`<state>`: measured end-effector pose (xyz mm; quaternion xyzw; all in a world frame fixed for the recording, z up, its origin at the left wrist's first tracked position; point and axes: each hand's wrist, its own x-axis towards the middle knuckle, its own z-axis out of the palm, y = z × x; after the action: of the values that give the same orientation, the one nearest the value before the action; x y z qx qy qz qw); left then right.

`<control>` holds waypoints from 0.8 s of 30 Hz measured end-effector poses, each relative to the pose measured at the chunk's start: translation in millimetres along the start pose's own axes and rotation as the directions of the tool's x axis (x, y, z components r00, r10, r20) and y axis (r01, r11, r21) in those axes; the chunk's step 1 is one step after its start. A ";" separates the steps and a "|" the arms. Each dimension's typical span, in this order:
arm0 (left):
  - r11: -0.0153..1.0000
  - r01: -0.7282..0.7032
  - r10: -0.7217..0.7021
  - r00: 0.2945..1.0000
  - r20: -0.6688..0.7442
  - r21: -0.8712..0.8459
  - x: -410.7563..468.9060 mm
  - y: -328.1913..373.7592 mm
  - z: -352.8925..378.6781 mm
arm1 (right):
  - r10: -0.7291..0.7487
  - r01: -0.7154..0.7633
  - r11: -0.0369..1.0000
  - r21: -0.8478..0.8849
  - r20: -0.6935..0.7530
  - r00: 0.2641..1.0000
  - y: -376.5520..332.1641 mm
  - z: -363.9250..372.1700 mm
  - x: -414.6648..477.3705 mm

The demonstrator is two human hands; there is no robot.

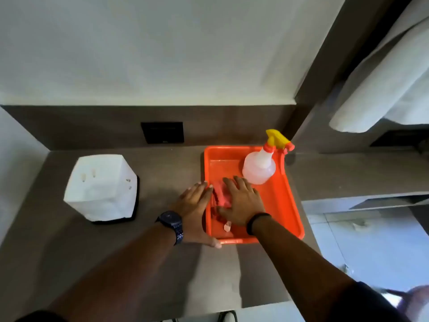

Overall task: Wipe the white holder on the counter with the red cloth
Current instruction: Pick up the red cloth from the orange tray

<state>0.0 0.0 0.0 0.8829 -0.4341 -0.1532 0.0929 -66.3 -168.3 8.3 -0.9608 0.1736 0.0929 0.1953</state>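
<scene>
Right hand (pixel 242 202) lies flat and open on the cloth (pixel 221 196) in the tray (pixel 287 205); left hand (pixel 193 205) rests open on its rim. Holder (pixel 101 188) stands at nine o'clock. A hasty lift could topple the bottle (pixel 258 167) at one o'clock.

An orange tray (pixel 290 203) rests on the grey-brown worktop (pixel 162 173), right of centre. A translucent spray bottle (pixel 258 167) with a yellow and orange trigger head stands upright in the tray's 1 o'clock corner. A black wall plate (pixel 162 132) is set in the backsplash at 12 o'clock. White towels (pixel 383 89) hang at 2 o'clock, blurred.
</scene>
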 end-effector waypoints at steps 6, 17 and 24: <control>0.999 -0.041 0.042 0.999 0.031 -0.029 12.0 -4.9 10.9 | -0.023 0.025 0.996 -0.083 0.019 1.000 7.8 28.5 13.2; 0.998 -0.035 0.037 0.998 0.046 -0.043 3.8 -14.4 -15.8 | 0.110 -0.071 0.978 0.196 -0.198 0.974 4.0 31.8 17.9; 0.998 -0.005 0.022 0.969 -0.247 0.069 -32.1 -106.0 -128.3 | 0.234 0.329 0.472 0.818 -0.476 0.847 -104.3 -5.0 27.7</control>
<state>104.8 93.7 94.7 0.8948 -0.4300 -0.0262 0.1172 -1.6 -88.4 41.8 -0.7111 0.2143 -0.2832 0.6068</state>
